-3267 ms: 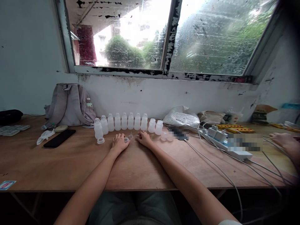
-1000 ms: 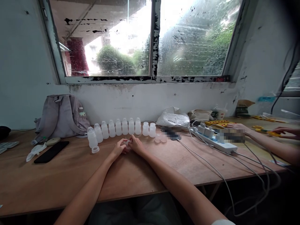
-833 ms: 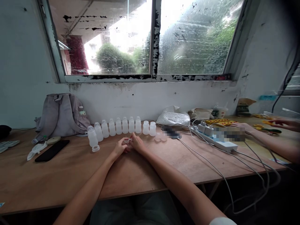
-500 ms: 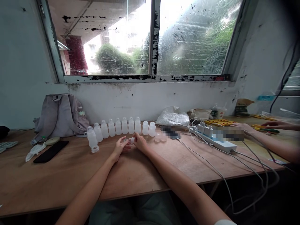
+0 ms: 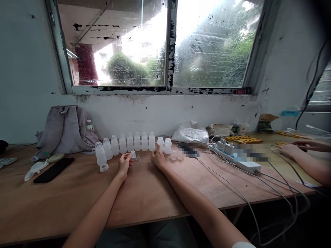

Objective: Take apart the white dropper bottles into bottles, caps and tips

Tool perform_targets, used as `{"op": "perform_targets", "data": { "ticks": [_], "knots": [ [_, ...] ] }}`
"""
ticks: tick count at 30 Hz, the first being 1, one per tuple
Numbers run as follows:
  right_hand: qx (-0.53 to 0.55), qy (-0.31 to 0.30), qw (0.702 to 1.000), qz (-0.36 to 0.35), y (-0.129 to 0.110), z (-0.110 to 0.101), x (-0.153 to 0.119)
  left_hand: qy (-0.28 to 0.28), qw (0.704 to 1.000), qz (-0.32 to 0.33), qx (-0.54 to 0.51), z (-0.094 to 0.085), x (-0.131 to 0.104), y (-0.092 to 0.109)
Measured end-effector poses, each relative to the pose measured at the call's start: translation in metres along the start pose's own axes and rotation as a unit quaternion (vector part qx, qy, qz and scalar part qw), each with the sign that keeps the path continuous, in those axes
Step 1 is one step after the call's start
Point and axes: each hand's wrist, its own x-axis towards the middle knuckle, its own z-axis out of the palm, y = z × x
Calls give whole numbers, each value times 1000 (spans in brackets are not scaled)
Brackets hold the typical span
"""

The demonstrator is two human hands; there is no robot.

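1. Pinching a white collar (image 5: 133, 154) between thumb and fingertips, the left grip (image 5: 124, 165) is closed down on it, low over the bench (image 5: 144, 196); whether the collar touches the wood is unclear.
2. Just right of that collar, between the two grips, a clear peaked piece (image 5: 138, 158) stands on the bench.
3. Farther right, the right grip (image 5: 158, 158) has its fingers partly extended at the front of an open-necked bottle (image 5: 160, 142); I cannot tell whether they touch or hold it.
4. A second open-necked bottle (image 5: 168, 147) stands just to the right of that one, behind the right grip.
5. Beyond the left grip, a curved row of eight frosted bottles with clear domed tops (image 5: 130, 144) stands upright, its left end bending toward the person.
6. Left of the left grip, a loose white ring (image 5: 103, 167) lies before the endmost bottle.
7. Right of the right grip, two clear discs (image 5: 180, 157) lie side by side.
8. Well apart from the left grip, leftward, are a black phone (image 5: 53, 170) and a grey backpack (image 5: 63, 131).
9. Far right of the right grip, past a white power strip (image 5: 248, 166), rests another person's hand (image 5: 291, 151).
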Motion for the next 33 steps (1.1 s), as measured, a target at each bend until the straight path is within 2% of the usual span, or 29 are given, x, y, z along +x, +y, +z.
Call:
{"op": "perform_targets", "data": {
  "ticks": [3, 6, 9, 13, 16, 18, 20, 24, 27, 30, 33],
  "knots": [
    [-48, -1, 997, 59, 4, -13, 16, 30, 999, -10, -8, -3, 2, 1],
    [-107, -46, 990, 73, 3, -24, 30, 41, 999, -14, -18, -2, 2, 1],
    [-128, -49, 988, 68, 0, -31, 37, 39, 999, -17, -26, 0, 1, 1],
    [-131, -16, 991, 28, -5, -40, 36, 37, 999, -19, -34, 1, 0, 1],
    [-126, 48, 989, -53, -7, -48, 28, 35, 998, -20, -40, 2, -1, 0],
    [-94, 94, 985, -112, -8, -49, 22, 29, 998, -21, -44, 4, -3, 0],
    [-33, 102, 984, -141, -8, -46, 15, 23, 998, -22, -46, 4, -4, 1],
    [87, 46, 980, -171, -8, -23, -3, 13, 999, -24, -42, 3, -5, 3],
    [139, -36, 972, -183, -12, -7, -20, 8, 999, -23, -35, 3, -5, 4],
    [124, -88, 965, -214, -18, 0, -33, 9, 999, -20, -32, 3, -6, 4],
    [70, -83, 957, -270, -22, -3, -40, 11, 999, -15, -33, 3, -7, 6]
  ]
}}
